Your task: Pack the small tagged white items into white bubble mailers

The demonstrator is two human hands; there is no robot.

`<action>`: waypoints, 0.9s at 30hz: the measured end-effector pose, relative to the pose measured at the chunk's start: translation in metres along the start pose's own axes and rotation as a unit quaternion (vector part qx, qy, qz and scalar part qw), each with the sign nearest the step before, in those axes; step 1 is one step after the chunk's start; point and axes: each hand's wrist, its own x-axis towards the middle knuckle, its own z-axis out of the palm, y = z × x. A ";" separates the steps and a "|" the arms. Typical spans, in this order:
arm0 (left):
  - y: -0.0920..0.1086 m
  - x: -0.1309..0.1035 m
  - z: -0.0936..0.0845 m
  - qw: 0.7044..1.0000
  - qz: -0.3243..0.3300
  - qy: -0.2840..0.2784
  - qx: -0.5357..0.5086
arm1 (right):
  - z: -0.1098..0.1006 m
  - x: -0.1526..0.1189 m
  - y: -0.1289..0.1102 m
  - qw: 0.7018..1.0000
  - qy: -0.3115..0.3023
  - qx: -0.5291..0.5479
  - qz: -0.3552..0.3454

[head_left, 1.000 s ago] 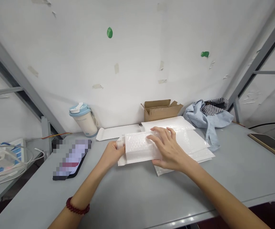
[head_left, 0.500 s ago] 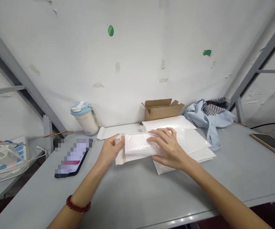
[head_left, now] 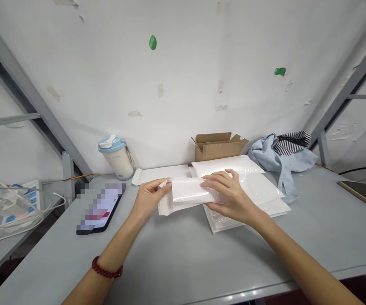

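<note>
Between my two hands is a small white bubble mailer (head_left: pixel 187 191), held above the grey table. My left hand (head_left: pixel 149 197) pinches its left end, at the flap, between thumb and fingers. On the other end, my right hand (head_left: pixel 230 195) is wrapped with fingers over the top and the thumb beneath. Beyond and under my right hand lie several larger white bubble mailers (head_left: pixel 259 188) in a loose stack. A flat white mailer (head_left: pixel 160 173) rests behind my left hand, by the wall.
An open cardboard box (head_left: pixel 221 148) stands at the wall, beside a bundle of light blue cloth (head_left: pixel 268 150). To the left are a lidded cup (head_left: pixel 117 161), a phone (head_left: pixel 102 212) and a power strip with cables (head_left: pixel 27 201). Another phone-like device (head_left: pixel 365 195) sits far right.
The view has shifted slightly. My left thumb and fingers have moved a little at the flap end, and the small mailer is tilted somewhat differently. Both hands keep their hold.
</note>
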 end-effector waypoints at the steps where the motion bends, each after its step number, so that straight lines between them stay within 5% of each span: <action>1: 0.001 0.000 -0.001 1.000 -0.002 -0.009 -0.008 | -0.001 0.000 0.002 1.000 0.000 0.002 0.008; 10: 0.001 0.001 -0.002 1.000 -0.015 -0.016 -0.016 | -0.005 0.000 0.009 0.999 -0.013 0.022 0.034; 17: 0.003 0.006 -0.006 0.998 -0.036 0.045 0.012 | -0.007 0.000 0.016 0.999 0.004 0.015 0.050; 22: -0.009 0.010 -0.020 0.958 -0.024 -0.070 0.276 | -0.012 -0.002 0.028 0.994 0.047 -0.022 0.101; 27: -0.023 0.006 -0.019 0.912 0.008 -0.161 0.377 | -0.014 -0.002 0.032 0.990 0.042 -0.028 0.133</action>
